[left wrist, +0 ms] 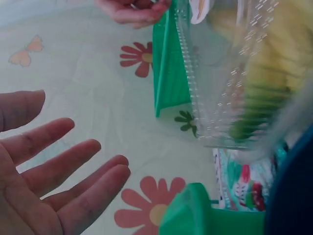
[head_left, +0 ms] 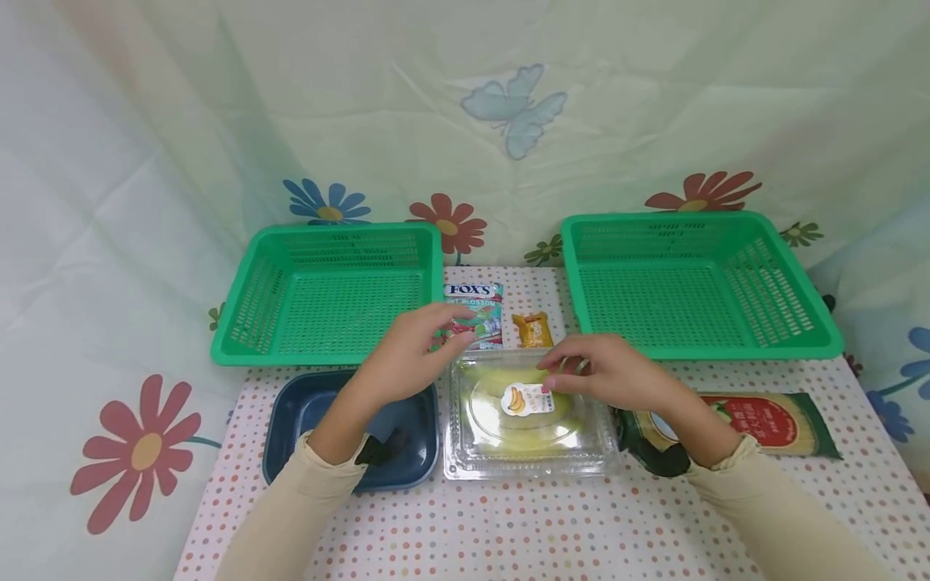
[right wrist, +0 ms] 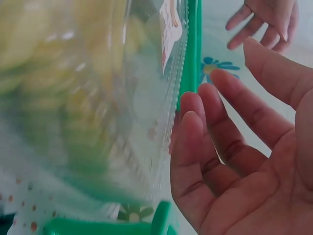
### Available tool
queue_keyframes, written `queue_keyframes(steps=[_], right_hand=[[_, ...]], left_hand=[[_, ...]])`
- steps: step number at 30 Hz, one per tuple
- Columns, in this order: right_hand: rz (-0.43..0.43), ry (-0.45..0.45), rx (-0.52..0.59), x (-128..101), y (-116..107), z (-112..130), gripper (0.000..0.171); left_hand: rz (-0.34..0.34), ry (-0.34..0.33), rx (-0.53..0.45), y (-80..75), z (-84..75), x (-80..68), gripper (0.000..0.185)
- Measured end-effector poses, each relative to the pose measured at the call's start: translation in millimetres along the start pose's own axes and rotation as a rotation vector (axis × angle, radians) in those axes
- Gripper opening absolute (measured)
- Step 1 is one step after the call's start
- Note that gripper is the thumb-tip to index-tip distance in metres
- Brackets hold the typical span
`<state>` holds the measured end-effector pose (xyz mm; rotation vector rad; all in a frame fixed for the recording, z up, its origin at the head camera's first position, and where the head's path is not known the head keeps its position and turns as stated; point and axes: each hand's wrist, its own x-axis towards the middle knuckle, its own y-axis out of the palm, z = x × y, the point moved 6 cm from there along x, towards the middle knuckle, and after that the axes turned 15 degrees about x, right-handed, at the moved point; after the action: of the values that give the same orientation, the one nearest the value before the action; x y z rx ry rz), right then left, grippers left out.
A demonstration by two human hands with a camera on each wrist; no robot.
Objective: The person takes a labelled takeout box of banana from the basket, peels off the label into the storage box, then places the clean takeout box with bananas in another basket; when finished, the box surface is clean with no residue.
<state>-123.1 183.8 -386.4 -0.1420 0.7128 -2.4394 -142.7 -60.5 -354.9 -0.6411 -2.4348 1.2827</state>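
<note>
- Clear clamshell box [head_left: 529,415] of bananas lies shut on the dotted worktop [head_left: 508,524], between a blue tray [head_left: 291,415] and a noodle packet [head_left: 770,420]. Left hand [head_left: 410,359] and right hand [head_left: 613,373] hover at its far corners, fingers relaxed, gripping nothing. Two green baskets [head_left: 327,294] [head_left: 697,282], a candy bag [head_left: 475,311] and a small orange packet [head_left: 533,329] sit behind.
- Left wrist view: left hand [left wrist: 44,171] open, fingers straight, apart from the box [left wrist: 234,73].
- Right wrist view: right hand [right wrist: 244,161] open, fingertips [right wrist: 188,122] just beside the box edge [right wrist: 161,98]; contact cannot be told.
</note>
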Motion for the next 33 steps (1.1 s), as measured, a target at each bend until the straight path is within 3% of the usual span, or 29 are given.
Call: queue_keyframes(steps=[3,7,12,20,33], right_hand=[[0.033,-0.008,0.0,8,5,1,0.022],[0.087,0.016,-0.004,16,9,2,0.022],[0.149,0.051,-0.01,27,15,3,0.02],[0.22,0.069,-0.039,46,24,2,0.018],[0.253,0.204,-0.086,63,33,-4,0.012]], left_hand=[[-0.035,-0.033,-0.012,6.3,4.2,-14.6,0.034],[-0.067,-0.108,-0.099,19.4,8.7,-32.0,0.037],[-0.125,-0.165,-0.181,35.4,9.9,-43.1,0.039],[-0.199,-0.187,-0.112,54.4,10.7,-41.6,0.04],[-0.165,-0.174,-0.023,77.8,12.9,-30.5,0.047]])
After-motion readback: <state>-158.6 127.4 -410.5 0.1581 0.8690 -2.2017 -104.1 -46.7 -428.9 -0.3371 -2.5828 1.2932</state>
